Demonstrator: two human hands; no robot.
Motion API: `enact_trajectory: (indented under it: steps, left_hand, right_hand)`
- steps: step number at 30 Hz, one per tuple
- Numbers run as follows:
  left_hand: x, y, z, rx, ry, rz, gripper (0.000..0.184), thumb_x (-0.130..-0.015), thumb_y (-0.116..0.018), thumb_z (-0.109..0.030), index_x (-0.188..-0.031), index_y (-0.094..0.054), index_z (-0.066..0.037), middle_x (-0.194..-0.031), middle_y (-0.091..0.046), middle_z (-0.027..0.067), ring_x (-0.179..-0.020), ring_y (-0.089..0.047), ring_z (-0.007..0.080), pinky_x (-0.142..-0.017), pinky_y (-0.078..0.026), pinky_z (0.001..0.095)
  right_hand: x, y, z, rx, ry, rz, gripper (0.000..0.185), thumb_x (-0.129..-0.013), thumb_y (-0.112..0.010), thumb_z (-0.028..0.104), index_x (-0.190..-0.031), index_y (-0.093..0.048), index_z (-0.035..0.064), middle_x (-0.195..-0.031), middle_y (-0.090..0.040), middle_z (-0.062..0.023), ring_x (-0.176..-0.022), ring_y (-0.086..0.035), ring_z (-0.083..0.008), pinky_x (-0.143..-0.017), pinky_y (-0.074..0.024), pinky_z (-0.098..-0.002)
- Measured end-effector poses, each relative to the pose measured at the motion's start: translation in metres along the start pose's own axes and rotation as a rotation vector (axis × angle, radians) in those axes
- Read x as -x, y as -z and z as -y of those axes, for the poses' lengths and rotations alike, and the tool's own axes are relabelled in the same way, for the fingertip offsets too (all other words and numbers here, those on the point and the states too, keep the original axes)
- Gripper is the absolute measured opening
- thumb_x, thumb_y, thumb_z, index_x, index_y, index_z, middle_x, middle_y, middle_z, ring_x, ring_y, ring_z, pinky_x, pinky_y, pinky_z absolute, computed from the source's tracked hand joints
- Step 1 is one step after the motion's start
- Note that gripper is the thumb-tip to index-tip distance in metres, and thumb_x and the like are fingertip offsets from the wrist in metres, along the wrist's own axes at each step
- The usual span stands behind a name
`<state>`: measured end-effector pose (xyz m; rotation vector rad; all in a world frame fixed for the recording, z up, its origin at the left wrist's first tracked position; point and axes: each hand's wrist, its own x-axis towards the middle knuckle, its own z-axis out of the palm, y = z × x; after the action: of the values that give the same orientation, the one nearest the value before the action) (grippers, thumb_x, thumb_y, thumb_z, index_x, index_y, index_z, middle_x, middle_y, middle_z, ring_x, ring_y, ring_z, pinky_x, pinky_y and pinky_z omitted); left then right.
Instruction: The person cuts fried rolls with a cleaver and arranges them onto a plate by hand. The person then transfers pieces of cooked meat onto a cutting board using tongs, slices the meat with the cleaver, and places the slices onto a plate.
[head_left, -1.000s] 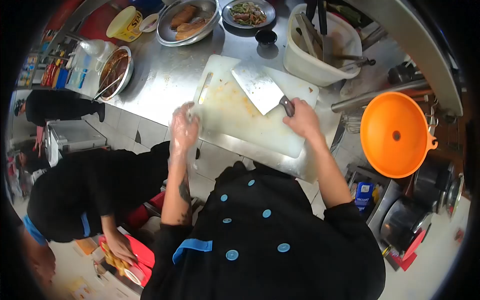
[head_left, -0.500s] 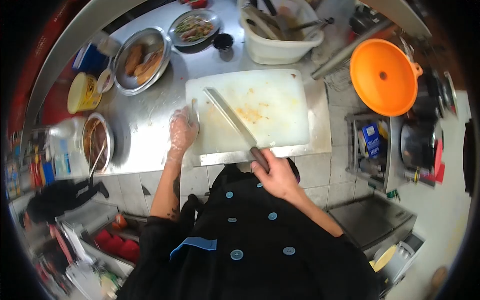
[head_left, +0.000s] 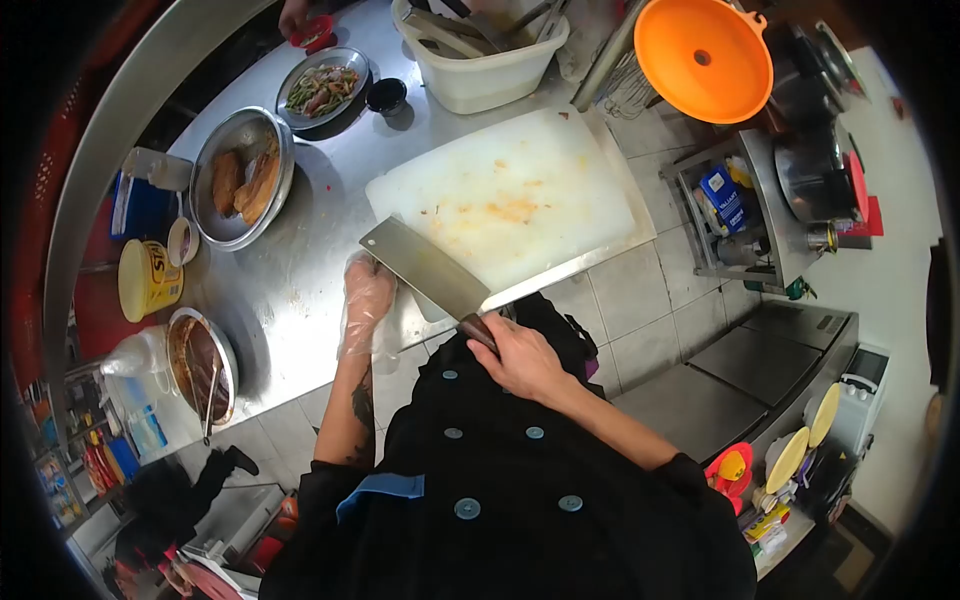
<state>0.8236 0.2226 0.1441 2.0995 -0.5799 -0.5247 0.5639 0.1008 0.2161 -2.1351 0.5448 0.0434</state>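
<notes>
My right hand (head_left: 520, 355) is wrapped round the dark handle of a cleaver (head_left: 425, 270). The wide blade points up and left over the near left corner of a white cutting board (head_left: 520, 200), which has orange-brown crumbs on it. My left hand (head_left: 368, 290), in a clear plastic glove, is by the blade's tip at the board's left edge. Its fingers are curled, and whether they hold anything is hidden.
On the steel table (head_left: 310, 240) stand a metal bowl with brown pieces (head_left: 242, 205), a plate of food (head_left: 322, 90), a black cup (head_left: 386, 96), a sauce bowl (head_left: 203, 370) and a white tub of tools (head_left: 480, 75). A co-worker's hand (head_left: 292, 18) shows at the top.
The cleaver has swung leftward, its tip now beside my left hand. The view has turned and shifted, so the bowls and board sit differently. A co-worker's hand has appeared by a red dish.
</notes>
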Motion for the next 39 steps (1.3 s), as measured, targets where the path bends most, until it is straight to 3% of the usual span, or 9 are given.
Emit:
enact_trajectory:
  steps: [6, 11, 15, 18, 21, 26, 29, 31, 39]
  left_hand:
    - [0.001, -0.005, -0.006, -0.195, -0.088, 0.043, 0.026, -0.089, -0.068, -0.009, -0.111, -0.072, 0.006, -0.099, -0.072, 0.0268, -0.095, -0.069, 0.0431, -0.084, -0.054, 0.0483]
    - [0.009, -0.01, -0.009, -0.266, -0.143, 0.001, 0.037, -0.087, -0.07, -0.008, -0.121, -0.068, 0.006, -0.096, -0.068, 0.0236, -0.095, -0.066, 0.041, -0.086, -0.054, 0.0462]
    - [0.009, -0.014, -0.003, -0.237, -0.21, -0.058, 0.045, -0.085, -0.071, -0.006, -0.128, -0.066, 0.008, -0.096, -0.069, 0.0226, -0.096, -0.066, 0.0392, -0.087, -0.054, 0.0456]
    - [0.007, -0.011, -0.01, -0.358, -0.205, 0.005, 0.045, -0.085, -0.071, -0.005, -0.128, -0.066, 0.008, -0.096, -0.068, 0.0228, -0.095, -0.065, 0.0383, -0.086, -0.053, 0.0463]
    - [0.006, -0.018, 0.003, -0.259, -0.225, -0.069, 0.039, -0.084, -0.07, -0.004, -0.122, -0.068, 0.005, -0.094, -0.067, 0.0224, -0.092, -0.064, 0.0383, -0.084, -0.052, 0.0479]
    - [0.01, -0.015, -0.021, -0.325, -0.178, -0.017, 0.042, -0.082, -0.068, -0.001, -0.122, -0.068, 0.008, -0.093, -0.068, 0.0226, -0.092, -0.064, 0.039, -0.083, -0.052, 0.048]
    - [0.013, -0.02, -0.017, -0.329, -0.229, -0.084, 0.045, -0.081, -0.067, 0.0, -0.125, -0.067, 0.011, -0.094, -0.069, 0.023, -0.093, -0.065, 0.0392, -0.083, -0.053, 0.0472]
    - [0.012, -0.022, -0.018, -0.329, -0.243, -0.12, 0.046, -0.081, -0.066, 0.0, -0.125, -0.066, 0.012, -0.095, -0.069, 0.0234, -0.093, -0.065, 0.0393, -0.083, -0.053, 0.0467]
    - [0.009, -0.029, -0.012, -0.404, -0.086, -0.132, 0.055, -0.08, -0.069, -0.002, -0.132, -0.063, 0.014, -0.099, -0.068, 0.0236, -0.089, -0.068, 0.036, -0.082, -0.056, 0.044]
  right_hand:
    - [-0.005, -0.039, -0.002, 0.093, -0.11, -0.046, 0.035, -0.104, -0.06, 0.036, -0.118, -0.052, 0.0047, -0.099, -0.07, -0.0234, -0.075, -0.069, -0.0509, -0.067, -0.057, -0.0597]
    - [0.01, -0.013, -0.02, 0.211, -0.227, -0.259, 0.035, -0.102, -0.063, 0.038, -0.12, -0.054, 0.0087, -0.097, -0.071, -0.0227, -0.076, -0.071, -0.0464, -0.067, -0.0583, -0.0571]
    - [0.009, 0.03, -0.043, 0.209, -0.377, -0.332, 0.033, -0.104, -0.061, 0.034, -0.12, -0.055, 0.0058, -0.099, -0.071, -0.0263, -0.085, -0.068, -0.0507, -0.073, -0.0557, -0.058]
    - [0.01, 0.027, -0.034, 0.136, -0.322, -0.355, 0.033, -0.104, -0.06, 0.033, -0.119, -0.056, 0.0041, -0.099, -0.071, -0.0273, -0.088, -0.069, -0.0503, -0.074, -0.0558, -0.0579]
    - [0.011, -0.008, 0.001, 0.122, -0.124, -0.318, 0.031, -0.103, -0.064, 0.032, -0.119, -0.058, 0.0064, -0.095, -0.072, -0.0245, -0.081, -0.071, -0.0457, -0.07, -0.0569, -0.0543]
    - [0.0, -0.035, 0.001, 0.147, -0.219, -0.063, 0.037, -0.102, -0.063, 0.035, -0.127, -0.055, 0.0086, -0.103, -0.07, -0.0225, -0.08, -0.07, -0.0471, -0.069, -0.058, -0.0564]
    - [0.002, -0.013, -0.021, 0.202, -0.229, -0.174, 0.037, -0.103, -0.063, 0.034, -0.128, -0.055, 0.0089, -0.101, -0.07, -0.0218, -0.082, -0.07, -0.0469, -0.07, -0.0576, -0.0569]
    - [0.002, 0.007, -0.04, 0.174, -0.216, -0.308, 0.032, -0.102, -0.063, 0.035, -0.118, -0.056, 0.0073, -0.096, -0.071, -0.0249, -0.077, -0.07, -0.0488, -0.067, -0.0569, -0.0589]
    - [0.005, 0.116, -0.124, 0.186, -0.275, -0.348, 0.033, -0.103, -0.062, 0.031, -0.12, -0.057, 0.0038, -0.094, -0.071, -0.0289, -0.086, -0.068, -0.0514, -0.074, -0.0541, -0.0581]
